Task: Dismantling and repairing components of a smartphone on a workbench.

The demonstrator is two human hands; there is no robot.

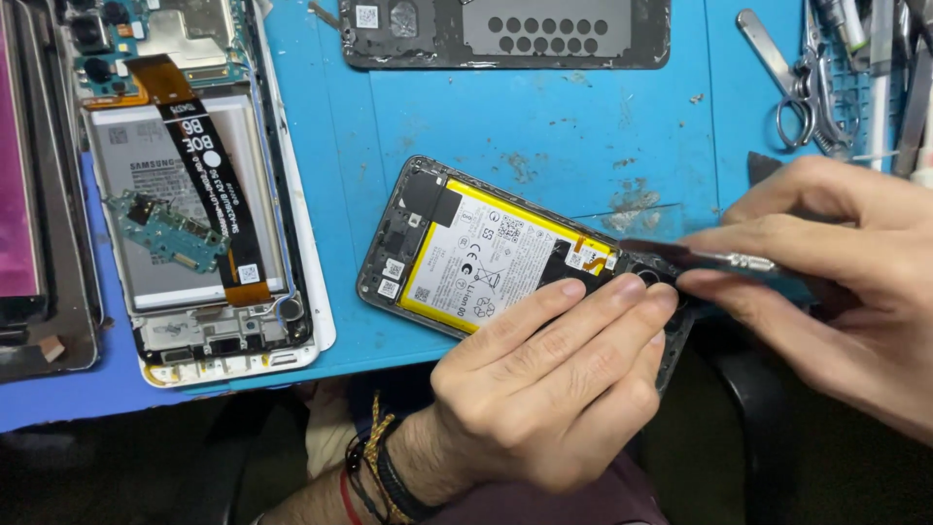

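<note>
single view, head-worn camera, looking steeply down and forward from close above the near edge of a blue work mat [544, 126], with the person's lap and the dark space under the bench filling the bottom of the frame. framing is near: the left hand [544, 389] enters from the lower centre, the right hand [836, 272] from the right edge, and the opened phone with yellow battery [476, 258] sits at the centre. the mat's far side runs out of the top of the frame, cutting off a dark back cover [505, 34] at upper centre, a second opened phone [194, 185] at left and metal tools [826, 87] at upper right; no second view shares the scene.
</note>
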